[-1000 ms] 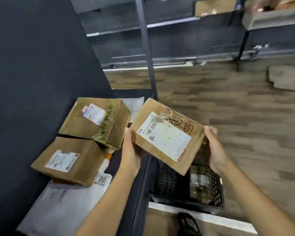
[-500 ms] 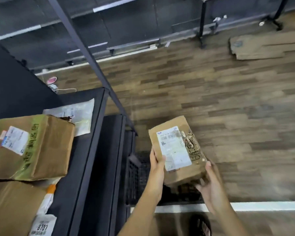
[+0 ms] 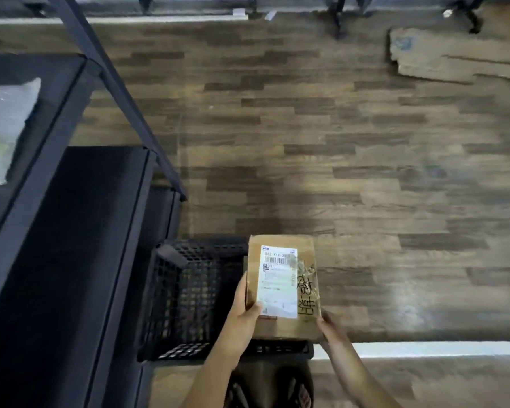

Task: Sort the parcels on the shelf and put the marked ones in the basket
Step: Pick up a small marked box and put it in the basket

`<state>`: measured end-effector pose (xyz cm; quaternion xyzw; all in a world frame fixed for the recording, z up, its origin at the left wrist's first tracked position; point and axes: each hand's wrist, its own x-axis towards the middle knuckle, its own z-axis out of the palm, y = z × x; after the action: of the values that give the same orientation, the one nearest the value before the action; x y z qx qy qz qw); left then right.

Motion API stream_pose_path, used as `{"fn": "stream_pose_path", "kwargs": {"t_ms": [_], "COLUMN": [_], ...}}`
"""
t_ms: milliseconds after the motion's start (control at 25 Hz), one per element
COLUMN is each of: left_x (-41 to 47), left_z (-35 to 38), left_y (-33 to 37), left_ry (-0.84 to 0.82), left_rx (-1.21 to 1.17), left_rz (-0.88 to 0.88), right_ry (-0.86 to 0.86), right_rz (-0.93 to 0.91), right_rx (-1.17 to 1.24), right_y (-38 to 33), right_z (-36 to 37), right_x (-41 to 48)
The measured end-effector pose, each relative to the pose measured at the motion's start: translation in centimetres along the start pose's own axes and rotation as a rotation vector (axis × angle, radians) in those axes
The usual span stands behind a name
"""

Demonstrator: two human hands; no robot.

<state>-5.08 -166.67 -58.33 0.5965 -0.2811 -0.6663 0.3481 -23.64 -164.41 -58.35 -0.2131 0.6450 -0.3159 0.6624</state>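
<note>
- Wood-plank floor (image 3: 336, 142) fills most of the view from above, with a dark shelf (image 3: 71, 245) down the left side.
- Left hand (image 3: 243, 318) grips the parcel (image 3: 283, 325) at its near left corner. The thumb lies on top, its tip on the near corner of the white label (image 3: 277, 284), and the other fingers run along the left edge.
- Right hand (image 3: 333, 329) holds the near right corner, its fingers curled under the box (mostly hidden there).
- The parcel is a flat brown carton held about level between both hands, label up. Black handwriting (image 3: 305, 295) runs down the right of the label, with crinkled clear tape above it.
- It is held over the right part of the basket (image 3: 186, 290); whether it touches the rim I cannot tell.
- The basket is black with lattice walls and stands on the floor just beside the foot of the shelf (its inside is too dim to read).
- Below the wrists are two sandalled feet (image 3: 271, 390), blurred.
- A slanted dark post (image 3: 124, 92) rises from the shelf's corner, and the upper board at far left carries a pale plastic bag (image 3: 6, 128).
- A white strip (image 3: 424, 348) runs across the floor to the right of the basket.
- A torn cardboard sheet (image 3: 454, 57) lies flat on the floor at top right, well apart from the rest.
</note>
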Motion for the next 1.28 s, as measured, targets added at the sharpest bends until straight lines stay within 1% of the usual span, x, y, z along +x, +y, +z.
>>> {"fn": "stream_pose_path", "kwargs": {"t_ms": [120, 280, 400, 480, 560, 640, 800, 920, 1120, 1280], "left_x": [3.9, 8.6, 12.8, 15.6, 17.7, 19.2, 20.7, 21.0, 21.3, 21.4], "left_z": [-1.6, -2.2, -2.7, -3.1, -3.6, -3.9, -3.8, -3.9, -3.4, -2.9], "left_y": [-4.9, -9.9, -13.2, -14.7, -15.7, -16.7, -18.4, -18.9, -19.0, -19.1], "left_ry": [0.004, 0.032, 0.038, 0.07, 0.091, 0.101, 0.094, 0.101, 0.104, 0.132], "left_rx": [0.029, 0.081, 0.147, 0.17, 0.187, 0.195, 0.213, 0.211, 0.175, 0.061], "left_rz": [-0.052, -0.066, -0.075, -0.077, -0.103, -0.139, -0.233, -0.27, -0.273, -0.291], "right_ry": [-0.026, 0.015, 0.008, 0.002, -0.02, 0.006, 0.044, 0.062, 0.053, 0.041], "right_rz": [0.067, 0.152, 0.223, 0.21, 0.182, 0.163, 0.206, 0.216, 0.175, 0.118], "right_rx": [-0.087, -0.168, -0.113, -0.06, -0.106, -0.131, -0.167, -0.277, -0.38, -0.458], "right_y": [3.3, 7.0, 9.6, 10.4, 11.4, 12.2, 13.5, 13.4, 12.7, 12.4], "right_z": [-0.1, -0.3, -0.1, 0.3, 0.7, 1.2, 1.8, 2.2, 2.7, 3.0], "right_x": [4.7, 10.9, 15.6, 18.4, 21.3, 23.6, 25.3, 25.3, 24.8, 24.3]}}
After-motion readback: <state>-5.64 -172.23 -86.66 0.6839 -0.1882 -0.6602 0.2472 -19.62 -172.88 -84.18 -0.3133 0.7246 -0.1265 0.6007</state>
